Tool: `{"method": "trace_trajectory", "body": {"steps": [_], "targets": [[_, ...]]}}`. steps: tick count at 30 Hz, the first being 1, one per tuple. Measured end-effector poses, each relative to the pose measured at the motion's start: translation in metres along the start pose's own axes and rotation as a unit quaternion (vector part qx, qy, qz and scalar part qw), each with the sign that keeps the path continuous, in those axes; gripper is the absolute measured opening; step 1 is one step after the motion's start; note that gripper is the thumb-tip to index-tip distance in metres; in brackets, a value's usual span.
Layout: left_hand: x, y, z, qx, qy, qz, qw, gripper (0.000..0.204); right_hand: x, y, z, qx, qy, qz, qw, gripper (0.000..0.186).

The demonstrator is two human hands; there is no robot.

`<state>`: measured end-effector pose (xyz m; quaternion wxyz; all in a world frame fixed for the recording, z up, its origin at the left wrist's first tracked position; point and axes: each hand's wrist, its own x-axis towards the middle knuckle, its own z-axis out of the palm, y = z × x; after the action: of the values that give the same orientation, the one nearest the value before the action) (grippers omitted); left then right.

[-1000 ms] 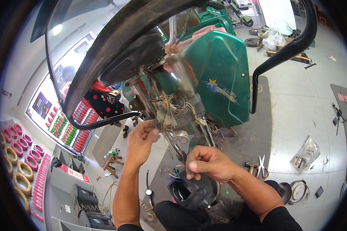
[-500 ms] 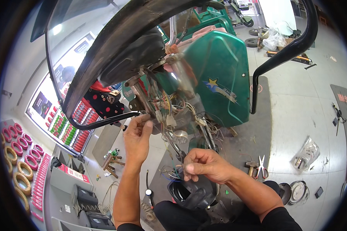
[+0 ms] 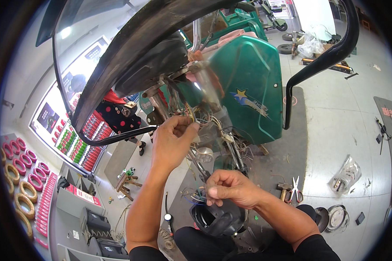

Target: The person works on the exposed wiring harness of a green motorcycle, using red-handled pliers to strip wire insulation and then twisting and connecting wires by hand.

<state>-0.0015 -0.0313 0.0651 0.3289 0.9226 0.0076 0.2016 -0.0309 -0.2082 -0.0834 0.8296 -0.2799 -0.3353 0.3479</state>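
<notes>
My left hand [image 3: 175,141] reaches into the loose wires [image 3: 191,111] at the front of a green three-wheeler, its thumb and fingers closed on a few of them. Nearer me, my right hand [image 3: 231,188] is held in a pinch; whatever sits between its fingertips is too small to make out. Below it lies a black plastic housing [image 3: 217,217], with thin coloured wires [image 3: 191,196] beside it. A small round lamp [image 3: 204,155] hangs among the wiring between two metal fork tubes. To the right rises the green front panel [image 3: 248,91] with a star decal.
A black curved frame bar [image 3: 322,56] arches overhead and down the right side. On the floor to my right are a hammer [image 3: 284,189], scissors [image 3: 295,190] and a clear plastic bag [image 3: 346,176]. A small wooden stool [image 3: 127,182] stands at left, near a person in dotted clothing [image 3: 117,117].
My left hand has moved right and slightly up from beside the metal tube, and its fingers have closed in the wire bundle. My right hand has hardly moved.
</notes>
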Motion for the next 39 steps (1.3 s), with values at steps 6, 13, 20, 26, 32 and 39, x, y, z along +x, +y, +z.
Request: {"method": "trace_trajectory", "body": {"steps": [6,13,20,26,32,39], "targets": [[0.002,-0.011,0.000,-0.173,-0.056,-0.056,0.982,0.027,0.000,0.001,-0.003,0.002,-0.012,-0.016,1.000,0.021],[0.002,-0.007,-0.007,-0.242,-0.123,-0.092,0.958,0.029,0.000,0.001,0.000,0.001,-0.020,-0.014,1.000,0.021],[0.005,-0.008,-0.007,-0.319,-0.167,-0.125,0.924,0.028,0.000,0.001,0.001,0.001,-0.014,-0.005,1.000,0.021],[0.006,-0.006,-0.002,-0.324,-0.175,-0.116,0.923,0.023,-0.002,-0.001,-0.004,-0.019,-0.008,0.003,1.000,0.020],[0.003,-0.008,0.001,-0.299,-0.149,-0.087,0.939,0.023,-0.003,0.002,-0.008,-0.021,0.011,-0.006,1.000,0.020],[-0.003,-0.012,-0.013,-0.252,-0.117,-0.079,0.957,0.037,-0.001,-0.001,-0.014,-0.008,0.007,-0.020,1.000,0.017]]}}
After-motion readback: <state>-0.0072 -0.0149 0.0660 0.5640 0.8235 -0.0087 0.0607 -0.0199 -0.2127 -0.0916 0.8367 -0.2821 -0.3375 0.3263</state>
